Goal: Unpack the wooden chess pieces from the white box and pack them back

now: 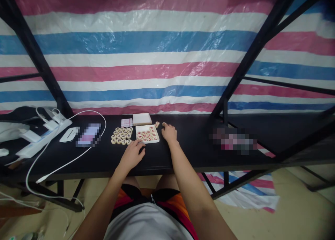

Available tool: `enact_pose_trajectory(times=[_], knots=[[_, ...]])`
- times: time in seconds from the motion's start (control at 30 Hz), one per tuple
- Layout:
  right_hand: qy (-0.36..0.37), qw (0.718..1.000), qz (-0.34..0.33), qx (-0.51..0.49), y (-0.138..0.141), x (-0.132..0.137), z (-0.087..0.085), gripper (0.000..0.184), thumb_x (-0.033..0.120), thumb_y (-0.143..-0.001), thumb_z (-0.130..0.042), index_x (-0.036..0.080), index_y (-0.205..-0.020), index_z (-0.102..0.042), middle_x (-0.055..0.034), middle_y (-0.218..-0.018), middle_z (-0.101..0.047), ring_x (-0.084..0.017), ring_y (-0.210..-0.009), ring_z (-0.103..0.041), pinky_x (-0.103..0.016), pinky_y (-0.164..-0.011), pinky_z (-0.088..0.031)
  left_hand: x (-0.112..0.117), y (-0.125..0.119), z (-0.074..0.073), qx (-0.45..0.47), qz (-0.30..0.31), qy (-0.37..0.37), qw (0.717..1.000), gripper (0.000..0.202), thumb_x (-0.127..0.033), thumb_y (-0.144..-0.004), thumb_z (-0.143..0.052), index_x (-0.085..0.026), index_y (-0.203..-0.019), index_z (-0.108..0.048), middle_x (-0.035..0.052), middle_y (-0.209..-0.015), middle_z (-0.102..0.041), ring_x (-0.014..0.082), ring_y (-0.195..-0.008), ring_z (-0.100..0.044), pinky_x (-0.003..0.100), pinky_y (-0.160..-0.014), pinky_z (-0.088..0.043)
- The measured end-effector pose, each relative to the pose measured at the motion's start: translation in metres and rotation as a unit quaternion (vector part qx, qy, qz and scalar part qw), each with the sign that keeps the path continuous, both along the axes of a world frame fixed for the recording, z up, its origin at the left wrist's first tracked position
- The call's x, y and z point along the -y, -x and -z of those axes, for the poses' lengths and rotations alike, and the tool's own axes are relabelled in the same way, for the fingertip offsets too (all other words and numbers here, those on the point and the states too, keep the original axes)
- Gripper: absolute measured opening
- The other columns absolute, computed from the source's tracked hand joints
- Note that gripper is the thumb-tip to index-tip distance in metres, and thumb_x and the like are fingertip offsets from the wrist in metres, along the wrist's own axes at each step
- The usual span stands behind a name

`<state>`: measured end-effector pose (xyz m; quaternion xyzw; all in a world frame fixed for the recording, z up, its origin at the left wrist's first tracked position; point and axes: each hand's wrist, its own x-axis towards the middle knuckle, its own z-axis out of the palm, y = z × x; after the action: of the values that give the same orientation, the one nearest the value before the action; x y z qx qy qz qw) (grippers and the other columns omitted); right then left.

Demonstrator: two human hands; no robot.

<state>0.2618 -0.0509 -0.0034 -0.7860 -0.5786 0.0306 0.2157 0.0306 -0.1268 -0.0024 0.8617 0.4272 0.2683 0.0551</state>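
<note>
A small white box (pixel 157 140) on the black table (pixel 193 152) holds round wooden discs with red marks. Several more discs (pixel 121 135) with dark marks lie loose to its left. My left hand (pixel 133 152) rests on the table just in front of the box's near left corner, fingers curled down. My right hand (pixel 169 132) is to the right of the box, fingers pinched on a disc (pixel 164 124) at its fingertips. One more disc (pixel 157 124) lies behind the box. The box lid (pixel 141 119) sits further back.
A pink card pack (pixel 127 122) lies beside the lid. At the left are a power strip (pixel 39 139) with plugs, white cables (pixel 65 163), a white mouse (pixel 68 134) and a blurred item. Black frame bars rise on both sides; a striped tarp hangs behind.
</note>
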Motion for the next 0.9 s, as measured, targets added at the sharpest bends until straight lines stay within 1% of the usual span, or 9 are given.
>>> enact_pose_trajectory(times=[0.13,0.33,0.4,0.47,0.5,0.57,0.67,0.8,0.9], knots=[[-0.024,0.999,0.024,0.004,0.005,0.0,-0.001,0.032,0.027,-0.088,-0.046,0.019,-0.116,-0.06,-0.0141,-0.126,-0.054,-0.027,-0.112,-0.051,-0.037,-0.087,-0.042,0.0,0.0,0.0,0.0,-0.002,0.001,1.0,0.02,-0.021,-0.088,-0.05,-0.018,-0.102,-0.064,0.0097,-0.116,-0.059,0.0248,-0.108,-0.056,0.042,-0.096,-0.045],[-0.013,0.999,0.027,-0.013,0.002,0.001,-0.005,0.02,0.029,-0.09,-0.047,0.018,-0.1,-0.061,-0.0107,-0.103,-0.065,-0.024,-0.099,-0.058,-0.035,-0.083,-0.042,-0.001,0.001,0.003,0.002,-0.001,0.005,1.0,0.02,-0.021,-0.088,-0.05,-0.019,-0.102,-0.064,0.0093,-0.117,-0.059,0.0245,-0.11,-0.055,0.042,-0.097,-0.044],[-0.04,0.998,0.038,-0.026,0.004,0.002,-0.006,0.019,0.028,-0.09,-0.047,0.018,-0.098,-0.061,-0.0105,-0.102,-0.065,-0.023,-0.096,-0.059,-0.034,-0.082,-0.042,0.0,0.0,0.002,0.004,-0.001,0.004,1.0,0.02,-0.021,-0.088,-0.05,-0.019,-0.102,-0.065,0.009,-0.117,-0.059,0.0243,-0.109,-0.055,0.042,-0.097,-0.045],[-0.096,0.994,0.031,-0.044,0.01,0.003,-0.007,0.019,0.028,-0.09,-0.046,0.018,-0.098,-0.061,-0.0101,-0.101,-0.065,-0.022,-0.095,-0.058,-0.033,-0.082,-0.042,0.0,0.0,0.001,0.004,-0.001,0.001,1.0,0.02,-0.021,-0.088,-0.05,-0.019,-0.102,-0.065,0.009,-0.116,-0.059,0.0243,-0.109,-0.055,0.042,-0.097,-0.045],[-0.128,0.99,0.008,-0.053,0.016,0.003,-0.008,0.02,0.028,-0.09,-0.046,0.018,-0.098,-0.061,-0.0097,-0.101,-0.065,-0.022,-0.095,-0.058,-0.033,-0.083,-0.042,0.0,-0.001,0.001,0.003,-0.002,-0.001,1.0,0.02,-0.021,-0.088,-0.051,-0.019,-0.102,-0.065,0.0092,-0.116,-0.059,0.0243,-0.109,-0.055,0.042,-0.097,-0.045],[-0.177,0.979,-0.076,-0.072,0.029,0.002,-0.008,0.019,0.027,-0.089,-0.047,0.018,-0.098,-0.061,-0.0082,-0.1,-0.065,-0.02,-0.095,-0.057,-0.031,-0.086,-0.042,0.0,-0.001,0.001,0.003,-0.002,-0.004,1.0,0.02,-0.02,-0.088,-0.051,-0.019,-0.102,-0.065,0.0093,-0.115,-0.059,0.0242,-0.107,-0.056,0.042,-0.097,-0.045],[-0.178,0.96,-0.193,-0.1,0.047,0.0,-0.007,0.017,0.024,-0.086,-0.052,0.019,-0.097,-0.064,-0.0057,-0.099,-0.066,-0.017,-0.093,-0.058,-0.027,-0.086,-0.042,-0.001,-0.001,0.003,0.003,-0.003,-0.01,1.0,0.019,-0.02,-0.087,-0.051,-0.018,-0.101,-0.065,0.0089,-0.114,-0.059,0.0238,-0.105,-0.056,0.041,-0.095,-0.046],[-0.112,0.961,-0.232,-0.102,0.053,-0.003,-0.006,0.016,0.023,-0.081,-0.059,0.02,-0.094,-0.068,-0.0035,-0.089,-0.068,-0.016,-0.082,-0.06,-0.025,-0.079,-0.043,-0.002,0.0,0.005,0.003,-0.003,-0.015,1.0,0.019,-0.021,-0.088,-0.051,-0.019,-0.101,-0.065,0.0079,-0.114,-0.059,0.0235,-0.104,-0.056,0.041,-0.095,-0.046],[-0.09,0.961,-0.244,-0.088,0.051,-0.002,-0.007,0.016,0.022,-0.08,-0.06,0.021,-0.093,-0.07,-0.0026,-0.086,-0.069,-0.015,-0.079,-0.06,-0.024,-0.077,-0.043,-0.003,0.0,0.006,0.003,-0.004,-0.013,1.0,0.019,-0.021,-0.088,-0.051,-0.019,-0.101,-0.065,0.008,-0.114,-0.059,0.0237,-0.105,-0.056,0.04,-0.095,-0.045]])
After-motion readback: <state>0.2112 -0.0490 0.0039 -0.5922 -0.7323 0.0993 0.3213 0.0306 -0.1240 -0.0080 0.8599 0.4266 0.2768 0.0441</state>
